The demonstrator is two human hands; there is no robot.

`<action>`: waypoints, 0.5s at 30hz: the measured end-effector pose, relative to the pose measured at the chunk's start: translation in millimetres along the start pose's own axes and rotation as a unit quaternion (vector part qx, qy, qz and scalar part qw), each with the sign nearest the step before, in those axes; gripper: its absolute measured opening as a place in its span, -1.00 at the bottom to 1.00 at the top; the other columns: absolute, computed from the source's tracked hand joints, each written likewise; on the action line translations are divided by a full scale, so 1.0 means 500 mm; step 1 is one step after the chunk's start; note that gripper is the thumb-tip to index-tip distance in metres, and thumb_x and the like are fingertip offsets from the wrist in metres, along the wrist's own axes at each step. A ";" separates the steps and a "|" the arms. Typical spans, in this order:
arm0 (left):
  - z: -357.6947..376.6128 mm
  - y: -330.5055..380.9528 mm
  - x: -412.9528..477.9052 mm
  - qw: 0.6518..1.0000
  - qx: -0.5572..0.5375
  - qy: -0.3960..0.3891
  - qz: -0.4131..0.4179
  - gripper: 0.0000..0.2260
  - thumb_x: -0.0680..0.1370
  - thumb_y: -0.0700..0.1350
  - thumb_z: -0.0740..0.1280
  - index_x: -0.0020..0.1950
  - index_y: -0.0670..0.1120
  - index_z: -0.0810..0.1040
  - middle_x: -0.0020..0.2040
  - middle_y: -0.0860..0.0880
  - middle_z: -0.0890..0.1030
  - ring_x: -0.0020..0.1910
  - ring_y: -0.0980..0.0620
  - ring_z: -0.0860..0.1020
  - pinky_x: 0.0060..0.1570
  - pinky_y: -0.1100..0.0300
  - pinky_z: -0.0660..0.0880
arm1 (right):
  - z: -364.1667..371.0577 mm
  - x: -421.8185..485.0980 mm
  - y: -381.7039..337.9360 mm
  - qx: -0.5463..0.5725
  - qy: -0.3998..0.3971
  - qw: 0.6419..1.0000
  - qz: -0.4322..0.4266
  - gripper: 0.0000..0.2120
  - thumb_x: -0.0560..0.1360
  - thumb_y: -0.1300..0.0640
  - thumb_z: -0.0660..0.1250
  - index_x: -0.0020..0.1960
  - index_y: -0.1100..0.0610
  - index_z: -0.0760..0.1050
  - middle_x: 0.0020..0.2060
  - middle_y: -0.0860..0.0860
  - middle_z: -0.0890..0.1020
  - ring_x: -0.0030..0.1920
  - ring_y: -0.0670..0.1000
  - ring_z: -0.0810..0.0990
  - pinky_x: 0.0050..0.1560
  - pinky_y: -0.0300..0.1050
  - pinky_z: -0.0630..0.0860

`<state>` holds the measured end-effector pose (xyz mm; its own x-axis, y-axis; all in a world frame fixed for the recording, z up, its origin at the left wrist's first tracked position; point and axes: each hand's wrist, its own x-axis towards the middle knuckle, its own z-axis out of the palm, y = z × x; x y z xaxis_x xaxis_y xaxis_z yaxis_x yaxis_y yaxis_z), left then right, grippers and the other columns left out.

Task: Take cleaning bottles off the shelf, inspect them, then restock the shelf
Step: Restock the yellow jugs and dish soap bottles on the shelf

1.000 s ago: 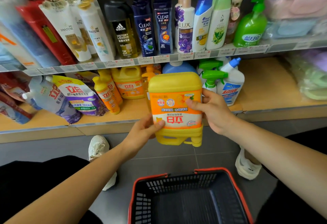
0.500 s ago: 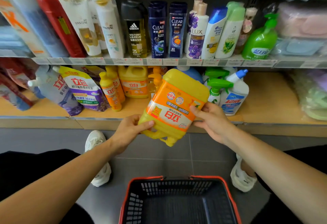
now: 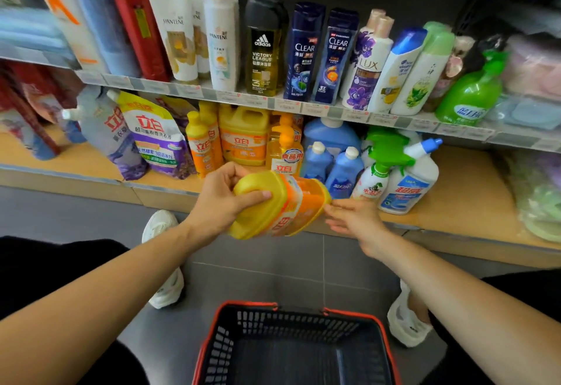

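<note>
Over basket, L hand grips yellow jug lying sideways; R hand loose and flat by its end. Turn slow, hold w/ both.

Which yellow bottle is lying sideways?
The yellow jug gripped by the left hand, tipped on its side. The other yellow bottles stand upright on the lower shelf.

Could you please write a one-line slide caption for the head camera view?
Left hand grips a sideways yellow detergent jug before the lower shelf; right hand open by its other end.
</note>
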<state>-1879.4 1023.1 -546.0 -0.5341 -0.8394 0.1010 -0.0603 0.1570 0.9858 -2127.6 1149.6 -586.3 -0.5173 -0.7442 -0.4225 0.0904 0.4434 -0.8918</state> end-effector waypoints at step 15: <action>-0.058 -0.214 0.050 0.886 0.401 -0.225 -0.065 -0.67 0.37 -0.03 0.62 0.00 -0.08 0.59 -0.10 0.00 0.61 -0.09 -0.05 0.55 -0.09 0.04 0.48 | 0.097 0.191 -0.127 -0.387 0.015 0.875 -0.291 -0.26 0.42 0.01 0.54 0.51 0.09 0.32 0.36 0.10 0.49 0.35 0.12 0.46 0.31 0.08 0.43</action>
<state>-1861.9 970.0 -644.9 -0.7499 -0.6132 -0.2483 -0.6291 0.5450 0.5542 -2141.7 1026.0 -577.9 -0.3063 -0.9484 0.0814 -0.7937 0.2073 -0.5719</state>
